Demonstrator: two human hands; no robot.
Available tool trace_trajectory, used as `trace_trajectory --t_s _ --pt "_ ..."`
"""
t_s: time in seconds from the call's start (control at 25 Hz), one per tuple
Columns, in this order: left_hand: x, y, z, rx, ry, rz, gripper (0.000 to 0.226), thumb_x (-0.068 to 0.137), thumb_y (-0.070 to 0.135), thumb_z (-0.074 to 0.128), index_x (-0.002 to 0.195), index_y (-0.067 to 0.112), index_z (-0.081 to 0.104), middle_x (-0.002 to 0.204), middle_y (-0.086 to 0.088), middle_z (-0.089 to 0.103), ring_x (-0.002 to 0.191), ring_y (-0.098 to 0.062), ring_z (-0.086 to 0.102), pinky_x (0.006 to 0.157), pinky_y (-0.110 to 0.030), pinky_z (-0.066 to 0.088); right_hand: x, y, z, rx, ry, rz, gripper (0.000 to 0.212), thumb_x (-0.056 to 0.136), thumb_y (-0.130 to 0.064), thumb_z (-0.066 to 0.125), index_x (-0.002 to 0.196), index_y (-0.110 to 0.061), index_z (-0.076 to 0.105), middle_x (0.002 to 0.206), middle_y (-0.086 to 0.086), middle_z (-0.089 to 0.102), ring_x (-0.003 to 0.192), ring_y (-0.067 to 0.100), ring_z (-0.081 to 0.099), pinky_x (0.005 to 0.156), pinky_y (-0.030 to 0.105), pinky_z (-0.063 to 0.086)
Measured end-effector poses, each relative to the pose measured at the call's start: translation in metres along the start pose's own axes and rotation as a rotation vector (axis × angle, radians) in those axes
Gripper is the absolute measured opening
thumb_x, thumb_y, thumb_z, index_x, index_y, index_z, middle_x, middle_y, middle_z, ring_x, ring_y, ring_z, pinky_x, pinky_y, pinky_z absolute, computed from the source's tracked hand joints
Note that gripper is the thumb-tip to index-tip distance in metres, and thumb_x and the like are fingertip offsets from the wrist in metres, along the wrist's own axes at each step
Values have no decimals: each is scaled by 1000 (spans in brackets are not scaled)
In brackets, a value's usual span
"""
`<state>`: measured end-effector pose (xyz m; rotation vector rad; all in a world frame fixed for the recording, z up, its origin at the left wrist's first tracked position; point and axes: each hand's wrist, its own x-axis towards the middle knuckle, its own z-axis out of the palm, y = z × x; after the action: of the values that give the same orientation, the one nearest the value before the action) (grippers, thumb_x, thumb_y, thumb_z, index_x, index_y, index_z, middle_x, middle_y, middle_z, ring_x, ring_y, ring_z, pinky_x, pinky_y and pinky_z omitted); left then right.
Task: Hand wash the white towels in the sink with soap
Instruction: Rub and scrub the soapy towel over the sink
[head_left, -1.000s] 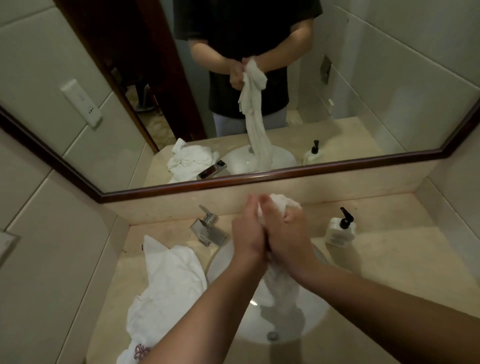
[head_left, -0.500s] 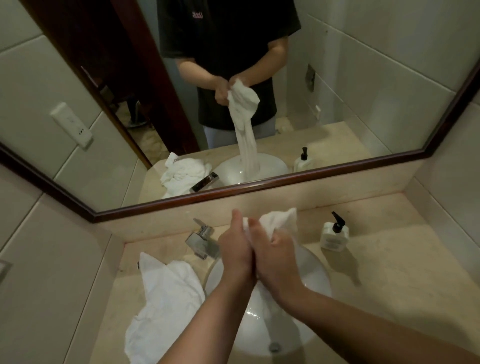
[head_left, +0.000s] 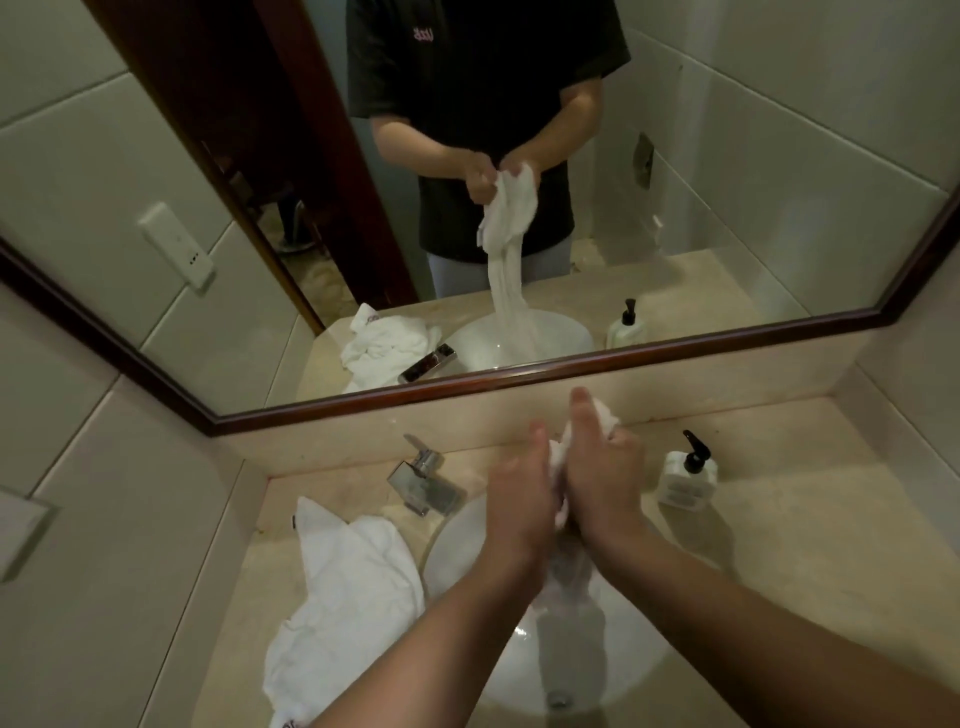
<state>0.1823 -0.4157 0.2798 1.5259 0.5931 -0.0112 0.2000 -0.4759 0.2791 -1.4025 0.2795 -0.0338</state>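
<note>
Above the round white ceramic sink (head_left: 462, 540), a wet white cloth towel (head_left: 558, 457) is being gripped between left hand (head_left: 517, 499) and right hand (head_left: 602, 483), fingers curled round it; best rubbed firmly, its tail kept over the basin.

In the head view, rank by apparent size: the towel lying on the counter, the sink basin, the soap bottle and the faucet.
1. Sink basin, partly hidden by the arms.
2. Towel on the counter, cut off by the frame edge, so its place against the basin is unsure.
3. Faucet and soap bottle look alike.
</note>
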Motion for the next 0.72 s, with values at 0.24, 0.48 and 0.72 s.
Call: trace_trajectory --t_s 0.24,0.48,0.72 --pt "7 -7 -6 -75 58 -59 49 99 47 51 71 12 71 72 -1 73 75 -18 70 75 -35 55 -17 20 -2 -97 -183 -52 40 98 -37 54 70 -12 66 58 3 66 55 11 66 49 26 49" --pt "9 -7 -10 -140 51 -106 47 98 49 53 74 13 72 74 -2 73 75 -19 69 75 -35 54 -29 26 -3 -87 -206 -84 45 97 -44 53 76 -7 67 65 10 67 61 22 69 53 36 54" --pt "-12 -8 3 -81 53 -30 45 102 44 48 82 14 76 83 -2 77 86 -16 73 85 -39 56 6 10 -10 -69 -98 -9 45 97 -43 53 68 -10 63 55 1 63 52 9 63 51 24 46"
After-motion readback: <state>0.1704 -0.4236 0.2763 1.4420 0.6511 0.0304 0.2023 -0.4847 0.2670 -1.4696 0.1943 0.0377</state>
